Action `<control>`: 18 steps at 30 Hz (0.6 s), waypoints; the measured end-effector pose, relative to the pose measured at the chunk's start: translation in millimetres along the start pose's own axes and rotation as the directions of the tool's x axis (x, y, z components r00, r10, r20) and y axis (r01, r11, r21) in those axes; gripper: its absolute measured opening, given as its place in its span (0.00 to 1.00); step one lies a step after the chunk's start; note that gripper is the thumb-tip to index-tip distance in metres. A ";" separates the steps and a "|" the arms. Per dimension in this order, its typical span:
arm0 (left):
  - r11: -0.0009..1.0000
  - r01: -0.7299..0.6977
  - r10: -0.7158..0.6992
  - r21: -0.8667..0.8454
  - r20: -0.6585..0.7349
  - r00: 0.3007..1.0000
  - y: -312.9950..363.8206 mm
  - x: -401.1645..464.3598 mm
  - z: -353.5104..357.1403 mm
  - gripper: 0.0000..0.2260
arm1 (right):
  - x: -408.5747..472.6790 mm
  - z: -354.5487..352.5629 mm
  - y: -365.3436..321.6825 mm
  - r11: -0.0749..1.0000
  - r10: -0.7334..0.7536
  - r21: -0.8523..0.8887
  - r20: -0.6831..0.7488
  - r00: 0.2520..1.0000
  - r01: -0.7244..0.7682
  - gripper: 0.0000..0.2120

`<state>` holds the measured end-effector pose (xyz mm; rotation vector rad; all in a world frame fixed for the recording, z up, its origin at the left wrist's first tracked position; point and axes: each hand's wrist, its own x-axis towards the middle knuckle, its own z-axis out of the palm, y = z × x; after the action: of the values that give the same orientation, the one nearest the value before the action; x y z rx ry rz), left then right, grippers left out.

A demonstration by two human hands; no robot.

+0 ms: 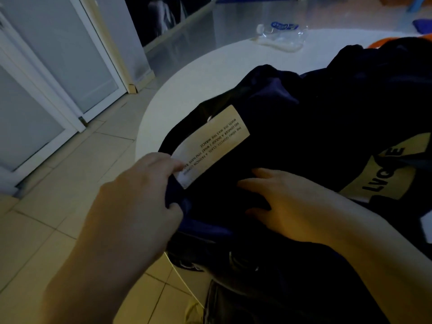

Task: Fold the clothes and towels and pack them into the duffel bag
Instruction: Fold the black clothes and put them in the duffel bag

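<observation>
Progress: early, by the look of it. The dark garment (292, 141) lies bunched and unfolded on the round table (187, 73), its near edge hanging over the rim.
Done: nothing I can see folded or packed.
Left: flatten and fold this piece, fold whatever else is in the heap, pack it all.
Duffel bag: I can't pick it out; the dark mass low under the table edge is too dim to name.
Other cloth: an orange scrap (383, 42) peeks out behind the garment at the far right; a yellow panel (383, 174) with lettering shows to the right.
Left hand (142, 192): closed, thumb and fingers pinching the garment's near edge just beside the sewn label (210, 146).
Right hand (287, 206): spread, palm down, fingers flat on the dark cloth, seemingly smoothing or pinning it.
Arms: both bare, reaching forward from below; the right forearm crosses over the draped cloth.
Elsewhere: a crumpled plastic bottle (280, 35) lies at the table's far side, well apart.
</observation>
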<state>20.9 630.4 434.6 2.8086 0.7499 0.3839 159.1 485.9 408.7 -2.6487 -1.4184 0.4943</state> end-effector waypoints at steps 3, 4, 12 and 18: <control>1.000 0.016 -0.017 0.007 0.051 0.999 2.2 -0.5 9.0 0.26 | -2.4 5.2 -14.4 0.999 -0.036 -0.009 -0.029 0.999 0.036 0.29; 1.000 0.022 -0.022 -0.011 0.055 0.998 1.8 -0.1 10.8 0.26 | -2.6 10.1 -17.3 0.999 -0.051 -0.014 -0.008 0.999 0.051 0.29; 1.000 0.008 -0.009 0.005 0.121 0.993 4.9 -0.1 15.6 0.29 | 2.8 39.4 -15.0 0.998 0.037 -0.056 0.117 0.992 -0.031 0.39; 0.999 -0.047 0.048 -0.007 0.170 0.984 3.6 -11.2 8.2 0.30 | -20.5 31.7 -16.4 1.000 0.006 -0.029 0.017 1.000 -0.006 0.33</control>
<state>15.7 620.6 425.6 2.8155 0.6458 0.1498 125.2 476.1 387.6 -2.6784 -1.4339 0.5021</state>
